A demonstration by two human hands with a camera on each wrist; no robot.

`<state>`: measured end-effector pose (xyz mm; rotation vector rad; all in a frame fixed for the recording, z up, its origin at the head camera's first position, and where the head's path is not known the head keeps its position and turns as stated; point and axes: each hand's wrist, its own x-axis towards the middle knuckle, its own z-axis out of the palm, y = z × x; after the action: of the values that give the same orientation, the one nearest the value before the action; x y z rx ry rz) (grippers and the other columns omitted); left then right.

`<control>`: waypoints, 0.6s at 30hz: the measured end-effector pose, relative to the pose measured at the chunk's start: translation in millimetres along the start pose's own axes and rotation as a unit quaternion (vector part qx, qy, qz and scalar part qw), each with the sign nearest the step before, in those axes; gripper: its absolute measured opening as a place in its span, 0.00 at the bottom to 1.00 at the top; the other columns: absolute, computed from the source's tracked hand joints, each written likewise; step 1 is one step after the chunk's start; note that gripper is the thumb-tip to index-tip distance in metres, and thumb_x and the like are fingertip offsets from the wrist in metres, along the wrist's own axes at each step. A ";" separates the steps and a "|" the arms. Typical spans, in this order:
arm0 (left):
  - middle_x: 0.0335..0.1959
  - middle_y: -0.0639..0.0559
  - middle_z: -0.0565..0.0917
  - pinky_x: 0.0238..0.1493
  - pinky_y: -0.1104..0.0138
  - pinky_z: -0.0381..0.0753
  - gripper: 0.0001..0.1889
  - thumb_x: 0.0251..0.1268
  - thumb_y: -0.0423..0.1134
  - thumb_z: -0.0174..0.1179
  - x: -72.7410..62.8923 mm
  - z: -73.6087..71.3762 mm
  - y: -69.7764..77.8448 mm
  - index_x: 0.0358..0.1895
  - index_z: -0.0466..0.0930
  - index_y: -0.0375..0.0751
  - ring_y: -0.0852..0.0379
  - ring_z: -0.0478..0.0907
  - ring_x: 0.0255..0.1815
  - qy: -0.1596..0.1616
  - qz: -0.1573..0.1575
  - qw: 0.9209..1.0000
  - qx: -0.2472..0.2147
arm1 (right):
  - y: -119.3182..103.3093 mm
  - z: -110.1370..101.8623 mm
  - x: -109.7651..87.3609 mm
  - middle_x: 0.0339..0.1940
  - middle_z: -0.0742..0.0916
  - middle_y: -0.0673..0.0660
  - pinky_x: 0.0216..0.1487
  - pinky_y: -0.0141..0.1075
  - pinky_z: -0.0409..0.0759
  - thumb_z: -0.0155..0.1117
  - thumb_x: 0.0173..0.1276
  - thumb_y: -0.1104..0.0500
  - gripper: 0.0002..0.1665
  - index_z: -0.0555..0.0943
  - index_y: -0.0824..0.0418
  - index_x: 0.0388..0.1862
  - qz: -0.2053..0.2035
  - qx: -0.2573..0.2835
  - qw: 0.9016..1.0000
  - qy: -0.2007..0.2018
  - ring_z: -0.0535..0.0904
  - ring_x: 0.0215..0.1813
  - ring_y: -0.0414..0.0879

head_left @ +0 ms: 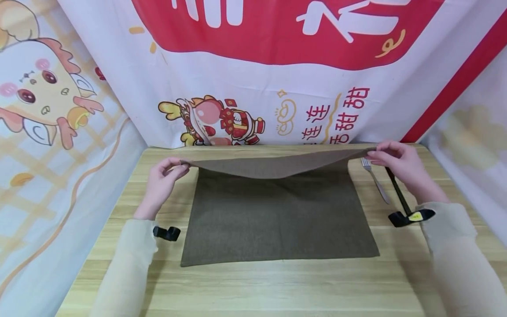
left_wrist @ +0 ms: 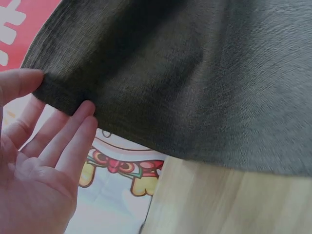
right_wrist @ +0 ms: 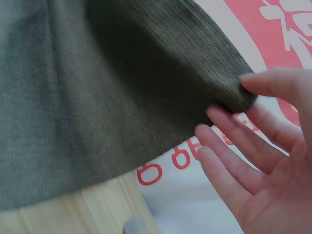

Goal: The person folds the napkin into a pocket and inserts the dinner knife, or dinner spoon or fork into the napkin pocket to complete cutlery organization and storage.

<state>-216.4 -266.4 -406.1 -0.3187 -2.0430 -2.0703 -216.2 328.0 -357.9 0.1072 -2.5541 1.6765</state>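
A dark brown-grey cloth placemat (head_left: 281, 220) lies on the wooden table, its far edge raised and sagging in the middle. At the far left corner my left hand (head_left: 162, 180) pinches the cloth between thumb and fingers. My right hand (head_left: 402, 163) pinches the far right corner, a little higher in the head view. The left wrist view has the cloth (left_wrist: 146, 83) stretching away from the thumb and fingertips. In the right wrist view, thumb and index finger grip the cloth corner (right_wrist: 229, 92) while the other fingers lie spread below it.
A fork (head_left: 375, 180) lies on the table right of the cloth. Beside it, a dark, thin-handled utensil (head_left: 398, 191) is partly hidden by my right hand and wrist strap. Printed curtains (head_left: 245, 75) hang along the table's back edge and both sides. Bare wood (head_left: 261, 286) shows in front.
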 end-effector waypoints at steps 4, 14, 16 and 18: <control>0.48 0.47 0.88 0.52 0.69 0.81 0.05 0.74 0.28 0.60 -14.1 -5.7 8.3 0.43 0.81 0.26 0.56 0.84 0.51 -0.042 0.010 0.998 0.054 | -0.8 -7.1 -15.6 0.36 0.88 0.44 0.45 0.21 0.78 0.66 0.75 0.57 0.15 0.79 0.70 0.46 0.000 -0.057 0.998 -0.023 0.86 0.39 0.36; 0.52 0.42 0.86 0.55 0.69 0.80 0.06 0.75 0.30 0.60 -44.9 -10.9 28.9 0.42 0.82 0.27 0.55 0.82 0.55 -0.085 0.013 0.989 0.123 | -5.5 -18.8 -47.2 0.37 0.90 0.49 0.42 0.24 0.77 0.69 0.71 0.63 0.07 0.84 0.67 0.43 -0.029 -0.083 0.995 -0.056 0.83 0.37 0.38; 0.53 0.41 0.86 0.54 0.69 0.80 0.05 0.74 0.28 0.60 -51.6 -13.8 29.4 0.42 0.82 0.27 0.54 0.82 0.55 -0.096 0.011 0.988 0.122 | -5.1 -20.3 -53.2 0.39 0.90 0.49 0.42 0.24 0.78 0.69 0.71 0.65 0.05 0.84 0.66 0.42 -0.033 -0.085 0.994 -0.064 0.84 0.38 0.38; 0.53 0.40 0.85 0.53 0.68 0.81 0.04 0.73 0.26 0.60 -58.6 -17.7 27.5 0.42 0.82 0.27 0.54 0.83 0.53 -0.108 0.008 0.986 0.125 | -3.0 -21.7 -59.5 0.41 0.90 0.50 0.42 0.24 0.79 0.69 0.70 0.67 0.03 0.85 0.66 0.42 -0.039 -0.090 0.992 -0.076 0.84 0.39 0.39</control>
<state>-152.4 -284.4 -397.8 -0.5323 -2.3845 -1.8092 -156.1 347.4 -353.0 0.3306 -2.7573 1.4553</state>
